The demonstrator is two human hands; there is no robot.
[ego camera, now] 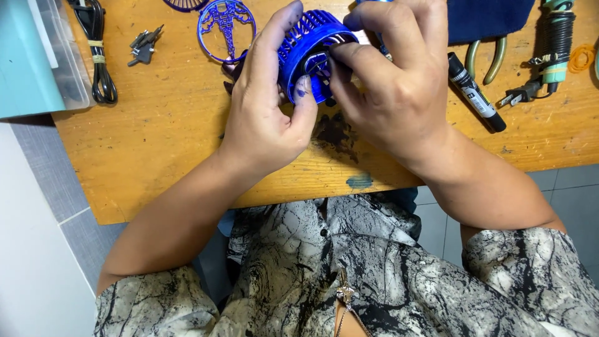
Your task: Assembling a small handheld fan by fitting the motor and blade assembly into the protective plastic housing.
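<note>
Blue slatted fan housing sits clamped in my left hand, open end facing right, where my right hand pinches at its centre above the worktop.

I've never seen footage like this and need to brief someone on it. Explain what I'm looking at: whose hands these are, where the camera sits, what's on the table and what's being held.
There is no machine here, only a person working with bare hands. The single picture comes from a camera worn on that person's head, looking down at a wooden table and at their lap.

The left hand grips a round blue ribbed plastic housing, fingers wrapped round its side. The right hand covers the other side, fingertips pressed to its open face.

On the table, beyond the hands: a flat blue round grille, a few small dark screws, a coiled black cable, a black marker pen, green-handled pliers, a corded tool with a plug and dark blue cloth. A pale teal box sits at the left edge.
</note>
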